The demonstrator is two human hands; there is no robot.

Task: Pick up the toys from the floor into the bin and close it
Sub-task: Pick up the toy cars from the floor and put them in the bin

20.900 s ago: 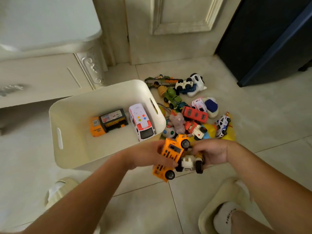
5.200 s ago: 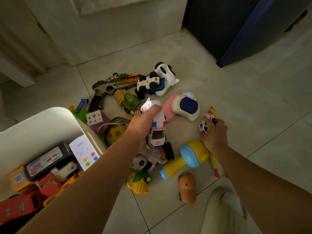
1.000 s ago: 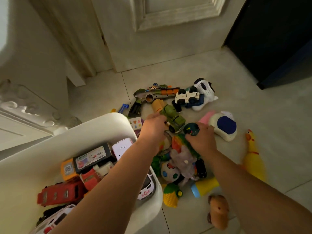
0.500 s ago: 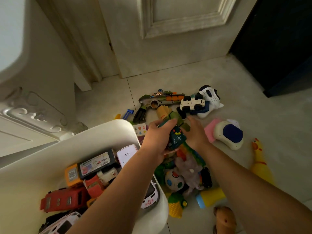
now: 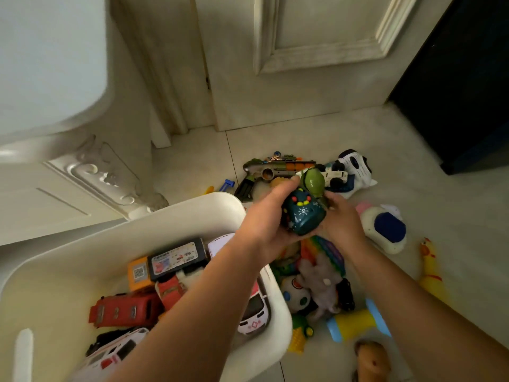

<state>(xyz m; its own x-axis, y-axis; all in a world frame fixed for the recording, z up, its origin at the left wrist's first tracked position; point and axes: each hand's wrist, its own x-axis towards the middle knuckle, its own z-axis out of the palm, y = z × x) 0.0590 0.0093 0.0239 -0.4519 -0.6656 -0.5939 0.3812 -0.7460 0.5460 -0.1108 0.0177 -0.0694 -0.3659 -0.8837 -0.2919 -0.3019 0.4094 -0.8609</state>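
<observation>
My left hand point(image 5: 264, 219) and my right hand point(image 5: 341, 216) together hold a dark teal toy point(image 5: 303, 216) and a green toy truck point(image 5: 312, 180), raised above the pile just past the bin's far right corner. The white bin point(image 5: 209, 205) at lower left holds several toy vehicles, among them a red bus point(image 5: 124, 310) and a white ambulance point(image 5: 253, 310). On the floor lie a toy gun point(image 5: 272, 169), a white and blue plush point(image 5: 355, 164), a white and blue toy point(image 5: 385, 230), a grey plush point(image 5: 322, 279), a yellow rubber chicken point(image 5: 429, 268) and a yellow and blue hammer point(image 5: 355, 323).
A cream cabinet with carved trim point(image 5: 91, 172) stands left of the bin. A panelled door point(image 5: 303, 59) closes the back. A dark piece of furniture point(image 5: 462, 92) fills the right. Bare floor tiles point(image 5: 413, 161) lie right of the pile. A brown toy point(image 5: 371, 359) lies at the bottom.
Both hands have lifted the teal toy and the green truck off the pile and brought them together, higher and slightly toward the bin. The camera has tilted up.
</observation>
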